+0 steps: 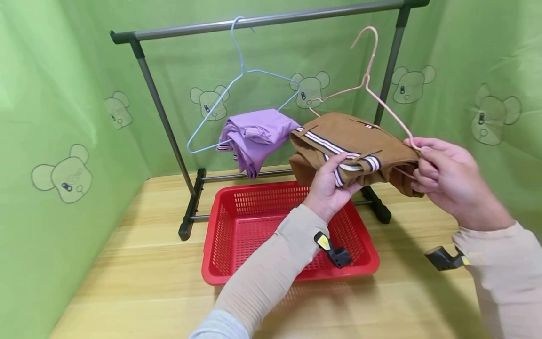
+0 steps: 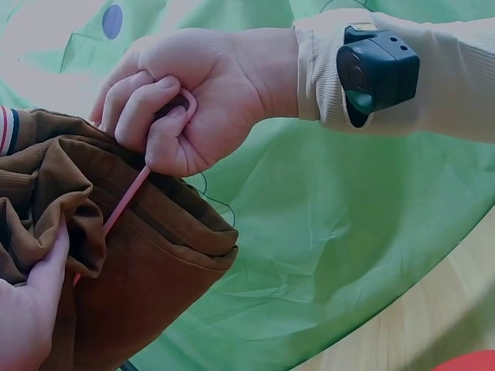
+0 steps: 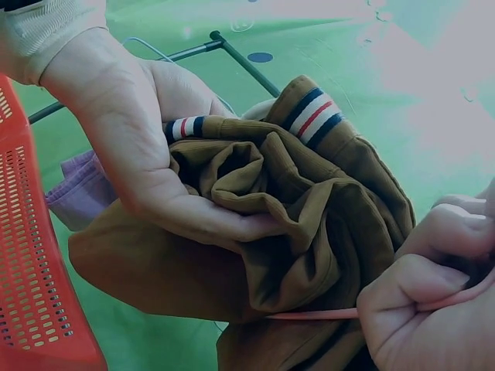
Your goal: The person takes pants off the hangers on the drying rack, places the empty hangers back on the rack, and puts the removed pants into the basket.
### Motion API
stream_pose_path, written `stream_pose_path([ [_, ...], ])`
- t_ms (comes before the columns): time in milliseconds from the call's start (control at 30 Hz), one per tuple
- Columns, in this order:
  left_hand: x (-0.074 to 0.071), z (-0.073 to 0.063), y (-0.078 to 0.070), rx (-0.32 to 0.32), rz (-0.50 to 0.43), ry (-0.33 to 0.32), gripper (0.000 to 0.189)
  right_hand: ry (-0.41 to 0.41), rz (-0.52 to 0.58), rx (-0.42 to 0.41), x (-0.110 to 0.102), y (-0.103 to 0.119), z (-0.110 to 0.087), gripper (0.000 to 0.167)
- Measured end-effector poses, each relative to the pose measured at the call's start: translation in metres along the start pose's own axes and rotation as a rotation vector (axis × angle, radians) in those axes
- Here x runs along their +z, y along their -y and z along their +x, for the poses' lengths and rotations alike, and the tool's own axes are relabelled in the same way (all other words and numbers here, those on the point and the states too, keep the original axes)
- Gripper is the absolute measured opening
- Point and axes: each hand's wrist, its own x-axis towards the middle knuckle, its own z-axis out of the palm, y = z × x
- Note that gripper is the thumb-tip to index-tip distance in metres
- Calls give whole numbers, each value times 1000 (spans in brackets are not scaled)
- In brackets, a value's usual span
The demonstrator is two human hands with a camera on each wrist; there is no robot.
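Observation:
A folded brown garment (image 1: 353, 134) with white, navy and red striped trim is draped over the lower bar of a pink hanger (image 1: 391, 110). My left hand (image 1: 328, 188) holds its near striped edge, thumb on top and fingers underneath. In the right wrist view, the fingers of that left hand (image 3: 147, 154) lie along bunched folds of the cloth. My right hand (image 1: 450, 176) grips the hanger's right corner beside the garment. The left wrist view shows the right hand (image 2: 193, 97) curled around the pink wire. The pink hook points up, off the rail.
A blue hanger (image 1: 213, 106) hangs on the metal rack's rail (image 1: 288, 17), with a folded purple garment (image 1: 264, 129) over its bar. Below my hands a red plastic basket (image 1: 211, 235) stands on the wooden table (image 1: 139, 273). Green cloth (image 1: 51, 117) surrounds the back and sides.

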Motion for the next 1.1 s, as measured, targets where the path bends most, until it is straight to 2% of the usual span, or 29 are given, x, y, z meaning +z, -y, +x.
stream_pose_path([
  [300, -1, 0, 3, 15, 13, 16, 8, 27, 45, -5, -5, -1, -2, 38],
  [500, -1, -1, 1, 16, 17, 22, 7, -6, 29, -22, -5, -3, -3, 35],
  [767, -2, -3, -8, 40, 13, -15, 6, -65, -35, -35, 4, -10, 4, 30],
  [933, -2, -4, -7, 34, 12, -10, 7, -115, -69, -19, 5, -9, 1, 27],
  [1100, -1, -4, -5, 33, 8, -5, 6, -129, -80, -23, 4, -8, -4, 29],
])
